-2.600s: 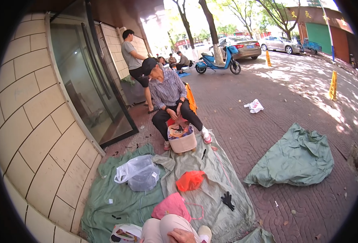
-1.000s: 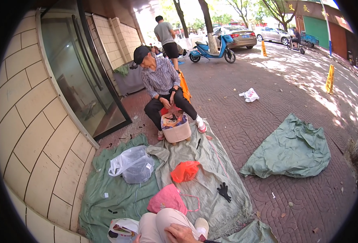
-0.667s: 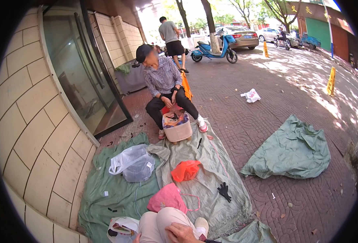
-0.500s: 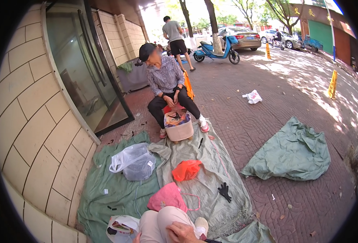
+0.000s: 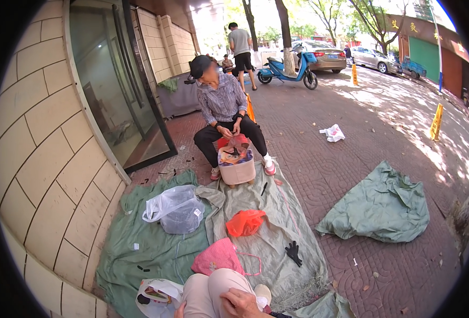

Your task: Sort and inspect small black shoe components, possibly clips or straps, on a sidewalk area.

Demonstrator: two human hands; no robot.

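My right hand (image 5: 240,303) rests on the right knee of my light trousers (image 5: 213,294), its fingers loosely bent and apart, with nothing seen in them. Of my left hand (image 5: 180,310), only a sliver shows beside my left thigh at the lower edge; its fingers are mostly hidden. Next to it stands a white plastic bag (image 5: 163,289) with dark things inside. Just beyond my knees lies a pink checked cloth bag (image 5: 217,256) with a strap. Past that is a red plastic bag (image 5: 245,222). A black glove (image 5: 293,253) lies to the right.
Green sheets (image 5: 134,233) cover the ground, with a clear plastic bag (image 5: 177,209) on them. Across from me a seated person (image 5: 221,100) works with both hands over a cushioned stool (image 5: 237,170). A crumpled green sheet (image 5: 377,206) lies right. A tiled wall (image 5: 49,148) stands left.
The whole view has shifted slightly. The seated person's hands have moved a little apart above the stool. My hands stay where they were.
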